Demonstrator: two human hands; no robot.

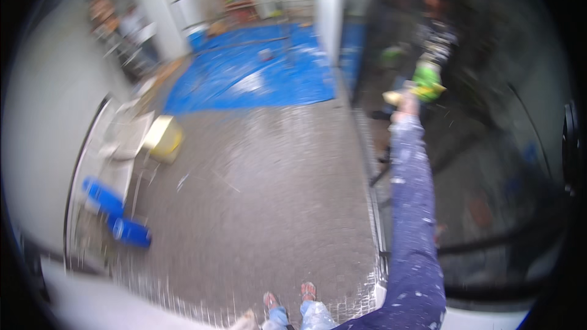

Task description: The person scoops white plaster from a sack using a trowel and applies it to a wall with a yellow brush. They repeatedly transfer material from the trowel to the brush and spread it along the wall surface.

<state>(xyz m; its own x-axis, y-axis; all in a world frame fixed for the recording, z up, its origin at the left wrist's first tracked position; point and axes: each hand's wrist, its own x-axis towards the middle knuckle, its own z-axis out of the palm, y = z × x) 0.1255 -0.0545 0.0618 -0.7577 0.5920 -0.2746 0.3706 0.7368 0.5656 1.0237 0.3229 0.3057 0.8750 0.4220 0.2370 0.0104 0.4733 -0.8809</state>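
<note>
Green item (427, 80): held out at right, before the dark glass (483, 165); blurred, with yellow at its edges; whether the glass is touched cannot be told.
Blue containers (131, 232): two are seen at far left, near the pale table (133, 134).
Yellow box (164, 139): set beside the table, its right side bordered by bare floor (263, 195).
Left hand (244, 321): only hinted at by a blur on the lower edge; its grip cannot be told.
Blue sheet (293, 88): spread toward the white post (329, 12), its near edge well apart from the feet (309, 291).
Floor: wide room is left between sheet, box and glass.
Right hand (408, 105): clasped around the green item, the sleeve (416, 208) stretched forward.
</note>
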